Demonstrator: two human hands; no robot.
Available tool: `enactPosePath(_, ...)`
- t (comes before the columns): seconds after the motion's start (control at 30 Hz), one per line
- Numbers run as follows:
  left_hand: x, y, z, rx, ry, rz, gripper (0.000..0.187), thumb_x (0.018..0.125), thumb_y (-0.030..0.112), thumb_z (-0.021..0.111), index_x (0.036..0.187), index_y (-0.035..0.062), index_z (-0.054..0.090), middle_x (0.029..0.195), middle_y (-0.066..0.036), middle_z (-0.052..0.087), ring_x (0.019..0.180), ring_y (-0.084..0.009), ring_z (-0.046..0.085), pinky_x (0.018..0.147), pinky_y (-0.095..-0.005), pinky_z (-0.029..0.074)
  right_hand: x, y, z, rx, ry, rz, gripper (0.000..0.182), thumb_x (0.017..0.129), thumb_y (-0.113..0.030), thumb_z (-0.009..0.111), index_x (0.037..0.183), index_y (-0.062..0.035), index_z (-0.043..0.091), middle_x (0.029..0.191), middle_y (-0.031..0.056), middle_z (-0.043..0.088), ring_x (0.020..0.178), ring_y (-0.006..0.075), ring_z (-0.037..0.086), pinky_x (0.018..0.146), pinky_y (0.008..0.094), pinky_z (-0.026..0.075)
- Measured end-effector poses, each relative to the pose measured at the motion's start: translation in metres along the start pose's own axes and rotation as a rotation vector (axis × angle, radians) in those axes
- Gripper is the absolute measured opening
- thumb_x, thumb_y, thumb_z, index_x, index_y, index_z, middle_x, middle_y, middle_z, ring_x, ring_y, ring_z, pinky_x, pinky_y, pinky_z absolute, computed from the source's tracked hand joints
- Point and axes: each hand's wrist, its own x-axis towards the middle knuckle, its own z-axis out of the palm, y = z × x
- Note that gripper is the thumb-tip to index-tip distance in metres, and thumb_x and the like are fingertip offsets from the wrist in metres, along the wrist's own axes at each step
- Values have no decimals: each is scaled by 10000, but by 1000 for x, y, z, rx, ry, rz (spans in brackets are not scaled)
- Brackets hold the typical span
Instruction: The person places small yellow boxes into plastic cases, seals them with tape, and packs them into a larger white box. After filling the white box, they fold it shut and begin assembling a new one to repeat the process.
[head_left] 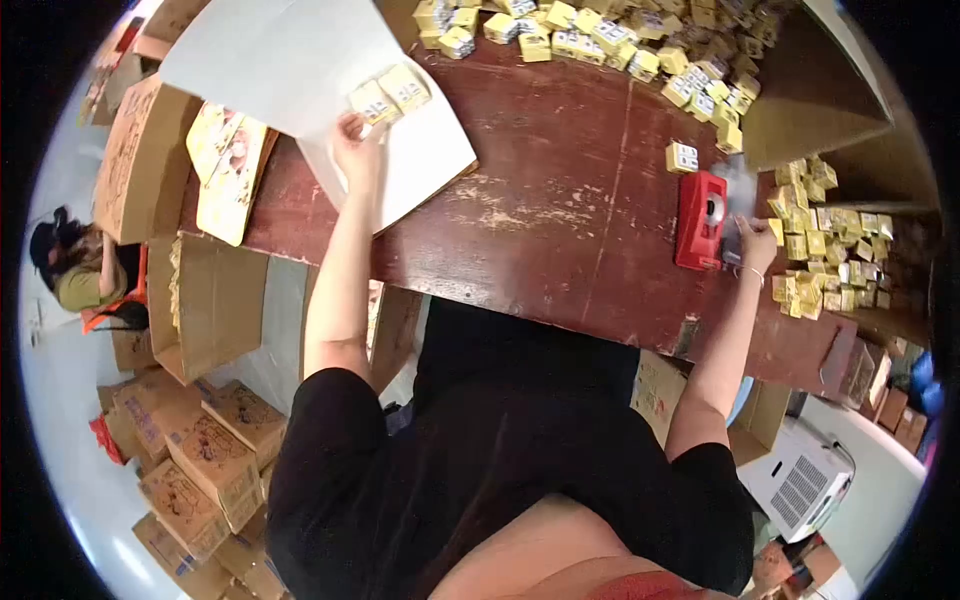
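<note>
Fingers (350, 122) of the left hand (357, 152) are bent, with a small gap between thumb and fingertips, at the lower corner of two small yellow boxes (390, 95); whether they grip the boxes or only touch them, I cannot tell; the two boxes sit side by side just above and to the right of those fingertips, over the white sheet (432, 160); a broad white panel (285, 55) rises from the sheet, above and to the left of the same fingers; a stack of printed yellow cards (228, 175) lies to their left, near a brown carton (140, 165).

The right hand (757, 247) is well apart from the left, its fingers curled inward with the tips close together at the right side of a red tape dispenser (702, 220); whether anything is pinched there, I cannot tell; the dispenser stands just left of those fingertips, and a blurred grey patch (738, 185) lies just above them, too smeared to make out; one yellow box (682, 157) is above and to the left of them, near the dispenser's top end.

Many yellow boxes lie in an open carton (905, 235) to the right of the right fingers; a long heap of yellow boxes (590, 40) spreads above and between the two hands, along the far edge of the worn red-brown table (540, 215), whose bare middle lies between both sets of fingers.
</note>
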Motion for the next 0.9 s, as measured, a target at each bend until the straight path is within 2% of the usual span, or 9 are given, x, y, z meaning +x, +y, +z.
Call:
enactPosePath(0.13,19,-24,-18,76,-114,-29,609,761,145,813,1247,-24,489,1158,-131,580,1068,-210,558,956,-324,447,-16,-11,-8,92,263,-39,282,710,-308,797,804,-54,719,790,184,692,760,371,679,681,424,536)
enactPosePath(0.2,10,2,-22,-16,-116,-162,716,773,188,808,1331,-26,414,1253,-163,526,1158,-245,514,1006,-357,414,-15,4,4,374,132,-8,380,659,-345,854,771,-14,704,726,124,703,658,238,668,662,370,525)
enactPosePath(0.3,-32,77,-14,37,2,-189,777,805,200,776,1399,-23,328,1354,-187,434,1265,-277,433,1058,-393,362,-15,-13,3,227,77,35,433,626,-373,884,787,-18,695,733,85,694,650,167,633,678,319,511)
enactPosePath(0.47,-81,134,-6,246,112,86,729,868,199,694,1446,18,288,1451,-182,351,1370,-310,327,1107,-466,290,-2,21,10,574,-34,189,378,680,-370,844,715,-20,706,688,74,684,643,162,631,686,316,507)
enactPosePath(0.53,-89,139,7,206,82,208,719,872,189,688,1446,19,290,1448,-183,357,1375,-304,319,1118,-473,265,-1,23,1,384,-5,181,338,740,-348,799,759,-17,738,701,92,701,672,162,649,695,310,509)
enactPosePath(0.6,-103,154,25,137,46,342,694,860,148,690,1431,21,317,1427,-184,386,1376,-300,317,1138,-484,212,-18,3,-13,319,238,68,372,770,-384,772,836,-19,749,741,114,716,687,152,652,710,318,518)
enactPosePath(0.7,-137,192,63,226,-195,516,535,820,72,670,1310,-6,470,1386,-209,413,1315,-334,373,1128,-437,255,-36,0,-34,637,297,104,282,887,-245,697,970,22,730,796,105,732,709,189,678,718,316,535)
enactPosePath(0.73,-148,204,77,159,-351,605,428,815,74,672,1224,24,556,1323,-181,504,1271,-328,443,1093,-438,322,-75,-85,-100,646,190,303,220,918,-134,648,1031,46,705,869,105,736,737,184,681,719,297,536)
enactPosePath(0.9,-206,254,149,-214,-806,643,433,817,73,673,1231,20,557,1230,-176,589,1127,-340,556,961,-400,460,-156,-160,-140,464,200,-389,157,884,-61,670,1012,24,704,903,132,729,794,170,694,738,294,536)
